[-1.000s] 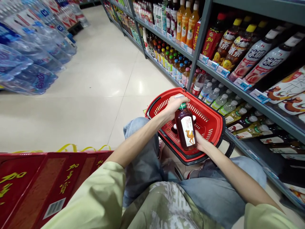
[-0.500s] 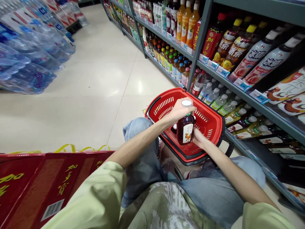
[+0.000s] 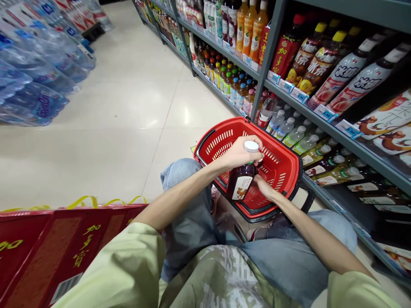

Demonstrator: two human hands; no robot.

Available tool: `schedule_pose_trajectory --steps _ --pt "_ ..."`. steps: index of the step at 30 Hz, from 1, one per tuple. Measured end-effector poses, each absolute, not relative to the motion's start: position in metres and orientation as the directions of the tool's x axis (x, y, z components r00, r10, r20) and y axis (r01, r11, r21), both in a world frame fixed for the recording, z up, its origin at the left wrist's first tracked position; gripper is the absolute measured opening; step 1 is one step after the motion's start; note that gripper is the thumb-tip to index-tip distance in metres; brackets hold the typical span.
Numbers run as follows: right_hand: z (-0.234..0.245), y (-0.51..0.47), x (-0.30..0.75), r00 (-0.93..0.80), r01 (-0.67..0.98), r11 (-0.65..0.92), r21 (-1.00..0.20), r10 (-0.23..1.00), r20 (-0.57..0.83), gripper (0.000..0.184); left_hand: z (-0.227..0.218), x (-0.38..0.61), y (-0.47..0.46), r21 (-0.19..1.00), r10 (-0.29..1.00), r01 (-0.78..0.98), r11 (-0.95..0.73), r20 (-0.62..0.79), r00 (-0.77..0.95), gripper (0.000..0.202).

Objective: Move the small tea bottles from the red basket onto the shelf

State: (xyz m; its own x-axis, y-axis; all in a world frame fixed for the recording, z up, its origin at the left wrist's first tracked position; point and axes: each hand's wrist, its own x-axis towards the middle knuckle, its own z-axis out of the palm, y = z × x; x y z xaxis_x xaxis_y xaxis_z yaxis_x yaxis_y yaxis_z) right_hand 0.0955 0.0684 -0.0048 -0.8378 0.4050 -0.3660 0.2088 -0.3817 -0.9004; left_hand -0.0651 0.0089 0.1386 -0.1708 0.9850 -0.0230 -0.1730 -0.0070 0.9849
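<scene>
Drink shelves [image 3: 271, 55] flank the aisle; one red carton [image 3: 70, 248] reads 加多寶. Over the near side of a red basket [image 3: 289, 160] tilts a dark bottle [image 3: 239, 182], its camel label [image 3: 242, 187] too small to read. The left hand [image 3: 242, 152] curls around its neck below the white cap [image 3: 251, 146]; the right hand [image 3: 263, 187] meets its side, fingertips hidden, grip unclear.

Basket [image 3: 290, 164] before the person's knees [image 3: 181, 177], close to the shelving [image 3: 346, 10] on the right

Over the basket's near-left part is a bottle [image 3: 241, 186], the left hand [image 3: 238, 152] around its neck, the right hand [image 3: 265, 188] low at its right side; drinks [image 3: 323, 64] line the shelving; water packs [image 3: 41, 77] lie on the floor [image 3: 128, 98] far left, boxes [image 3: 64, 244] near left.
</scene>
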Motion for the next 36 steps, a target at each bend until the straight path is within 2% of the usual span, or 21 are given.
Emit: schedule_pose_trajectory --steps 2,4,6,8,10,12,15,20,25,29,33,36 --pt "0.008 0.066 0.096 -0.908 0.201 -0.333 -0.921 0.289 -0.303 0.022 0.139 -0.068 0.004 0.991 0.989 -0.137 -0.004 -0.016 -0.146 0.021" --pt "0.016 0.059 0.095 -0.940 0.180 -0.208 -0.961 0.251 -0.231 0.032 0.140 -0.069 0.001 0.999 0.994 -0.049 -0.018 0.012 -0.113 0.022" --pt "0.016 0.048 0.092 -0.931 0.165 -0.083 -0.983 0.315 -0.183 0.043 0.139 -0.068 0.000 0.996 0.993 0.058 -0.061 0.066 -0.095 0.023" --pt "0.009 0.037 0.088 -0.888 0.162 0.004 -0.987 0.438 -0.144 0.045 0.136 -0.066 0.001 0.986 0.989 0.127 -0.107 0.118 -0.087 0.024" --pt "-0.001 0.030 0.085 -0.836 0.172 0.042 -0.984 0.535 -0.123 0.046 0.133 -0.064 0.004 0.982 0.987 0.134 -0.133 0.144 -0.077 0.025" --pt "-0.008 0.028 0.083 -0.818 0.177 0.083 -0.981 0.567 -0.100 0.052 0.132 -0.064 0.006 0.977 0.986 0.154 -0.147 0.157 -0.059 0.030" --pt "-0.008 0.031 0.086 -0.807 0.171 0.185 -0.968 0.590 -0.030 0.059 0.133 -0.069 0.008 0.963 0.990 0.229 -0.142 0.142 0.015 0.043" --pt "0.011 0.046 0.094 -0.823 0.221 0.249 -0.943 0.567 -0.044 0.042 0.135 -0.080 0.003 0.903 0.989 0.414 -0.116 0.066 0.133 0.078" --pt "0.028 0.066 0.098 -0.781 0.132 0.222 -0.966 0.623 0.036 0.043 0.126 -0.084 0.003 0.918 0.983 0.380 -0.117 0.051 0.178 0.106" --pt "0.031 0.079 0.101 -0.731 0.009 0.173 -0.985 0.673 0.111 0.049 0.114 -0.079 0.008 0.932 0.992 0.345 -0.115 0.088 0.091 0.101" --pt "0.031 0.083 0.105 -0.818 0.015 0.241 -0.970 0.561 0.127 0.041 0.107 -0.075 0.007 0.884 0.999 0.468 0.002 0.013 -0.029 0.094" --pt "0.033 0.087 0.110 -0.843 0.078 0.362 -0.929 0.521 0.132 0.041 0.108 -0.072 0.000 0.852 0.997 0.523 -0.033 0.065 -0.042 0.090"
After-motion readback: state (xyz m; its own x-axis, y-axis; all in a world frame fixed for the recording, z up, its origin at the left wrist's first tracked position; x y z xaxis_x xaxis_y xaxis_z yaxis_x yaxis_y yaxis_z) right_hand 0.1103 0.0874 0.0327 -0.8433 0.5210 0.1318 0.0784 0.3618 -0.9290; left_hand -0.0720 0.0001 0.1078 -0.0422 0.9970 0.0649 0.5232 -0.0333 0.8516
